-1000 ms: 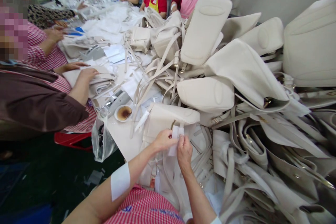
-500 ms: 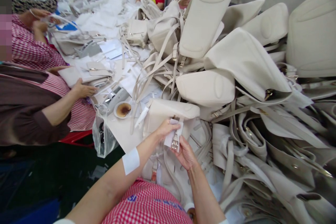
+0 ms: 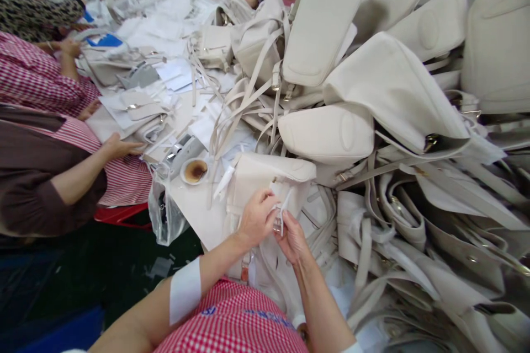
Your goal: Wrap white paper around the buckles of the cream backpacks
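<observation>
A cream leather backpack [image 3: 252, 179] lies in front of me, its flap side facing up. My left hand [image 3: 257, 219] is closed at a buckled strap on it, fingers curled over the upper part. The metal buckle [image 3: 277, 224] shows between my hands. A small white sheet [image 3: 286, 202] stands folded beside the buckle, seen nearly edge-on. My right hand [image 3: 293, 238] pinches the lower end of this sheet against the strap, thumb and fingers together. My left fingertips are partly hidden behind the hand.
Cream bags [image 3: 327, 129] are piled up behind and to my right. On the left are a dish with brown liquid [image 3: 194, 171], a tape dispenser [image 3: 186, 151] and a hanging plastic bag [image 3: 168, 215]. Co-workers' hands [image 3: 118, 147] handle bags there; white sheets [image 3: 165, 27] cover the far table.
My left hand has turned and curled over the strap, no longer lying on the flat sheet. The sheet has folded upward beside the buckle. The left co-worker's hand has shifted left.
</observation>
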`<state>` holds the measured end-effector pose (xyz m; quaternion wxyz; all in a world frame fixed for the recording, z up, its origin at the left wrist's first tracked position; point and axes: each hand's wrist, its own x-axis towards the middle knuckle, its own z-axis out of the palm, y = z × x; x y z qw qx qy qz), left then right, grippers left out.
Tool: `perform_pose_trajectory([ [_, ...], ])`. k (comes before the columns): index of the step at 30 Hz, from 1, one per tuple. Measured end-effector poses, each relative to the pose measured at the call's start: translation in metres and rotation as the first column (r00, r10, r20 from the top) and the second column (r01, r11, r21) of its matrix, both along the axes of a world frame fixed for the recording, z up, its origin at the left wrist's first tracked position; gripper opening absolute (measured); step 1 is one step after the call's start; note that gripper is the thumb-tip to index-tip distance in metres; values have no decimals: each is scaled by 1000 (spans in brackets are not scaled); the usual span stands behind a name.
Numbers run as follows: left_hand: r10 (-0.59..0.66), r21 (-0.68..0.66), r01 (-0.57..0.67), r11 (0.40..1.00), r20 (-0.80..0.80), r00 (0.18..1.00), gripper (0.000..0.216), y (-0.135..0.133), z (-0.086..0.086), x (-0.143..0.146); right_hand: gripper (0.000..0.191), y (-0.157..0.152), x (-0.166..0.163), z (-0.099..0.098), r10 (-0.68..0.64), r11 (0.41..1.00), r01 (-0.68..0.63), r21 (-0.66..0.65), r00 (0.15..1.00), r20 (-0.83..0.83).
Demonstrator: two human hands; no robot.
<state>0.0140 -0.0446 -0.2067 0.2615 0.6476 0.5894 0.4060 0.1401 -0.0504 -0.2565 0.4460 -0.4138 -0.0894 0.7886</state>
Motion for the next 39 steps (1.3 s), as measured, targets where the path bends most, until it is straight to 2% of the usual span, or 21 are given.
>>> perform_pose_trajectory([
  [3,-114,59,128,990,-200,973,20,-24,-5,-6,29,0,-2,2,30,999,-29,15,999,-20],
  [9,-139,92,179,980,-332,933,18,-33,-24,-9,29,-1,-2,1,15,1000,-15,-26,1000,-13],
  [11,-157,85,197,977,-342,927,18,-31,-25,-8,28,-1,-2,1,20,1000,-20,-16,1000,0],
  [16,-147,-3,151,989,-260,954,18,-27,-24,-6,28,-3,-4,1,15,1000,-16,17,999,51],
  [18,-201,-15,206,978,-287,936,18,-28,-24,-6,30,-2,-3,0,-6,1000,3,29,995,99],
  [22,-343,-27,363,931,-399,850,24,-38,-21,-10,33,1,-2,-4,-58,998,52,36,983,172],
  [24,-409,-33,426,904,-358,840,28,-41,-19,-13,33,2,-3,-4,-80,996,73,40,976,202],
  [25,-405,-27,415,909,-286,869,28,-40,-18,-15,33,2,-4,-3,-87,996,79,44,974,211],
  [26,-352,-26,353,935,-180,919,28,-38,-17,-16,33,2,-6,-3,-90,995,80,52,971,222],
  [27,-238,-50,236,970,-45,970,28,-33,-17,-17,34,1,-8,-2,-90,995,77,65,966,243],
  [28,-79,-133,94,987,113,991,29,-26,-16,-18,34,1,-10,-2,-90,994,70,81,956,278],
  [29,94,-266,-23,964,257,962,30,-17,-16,-18,36,0,-12,-3,-91,993,63,98,941,327],
  [30,237,-414,-70,908,366,900,32,-7,-16,-17,37,0,-14,-4,-95,992,54,113,917,388],
  [31,325,-539,-42,841,442,836,33,3,-16,-16,37,0,-16,-5,-97,991,44,127,885,455],
  [33,353,-655,123,745,544,761,38,21,-17,-12,37,-1,-18,-8,-101,989,20,145,808,580],
  [35,310,-651,229,724,603,735,41,35,-18,-6,37,-1,-19,-10,-110,986,-5,164,720,685],
  [37,321,-639,249,728,638,700,39,43,-19,3,37,-2,-19,-9,-125,982,-23,185,654,746],
  [39,350,-629,238,740,663,662,33,48,-20,9,39,-2,-15,-5,-94,983,-48,175,688,720],
])
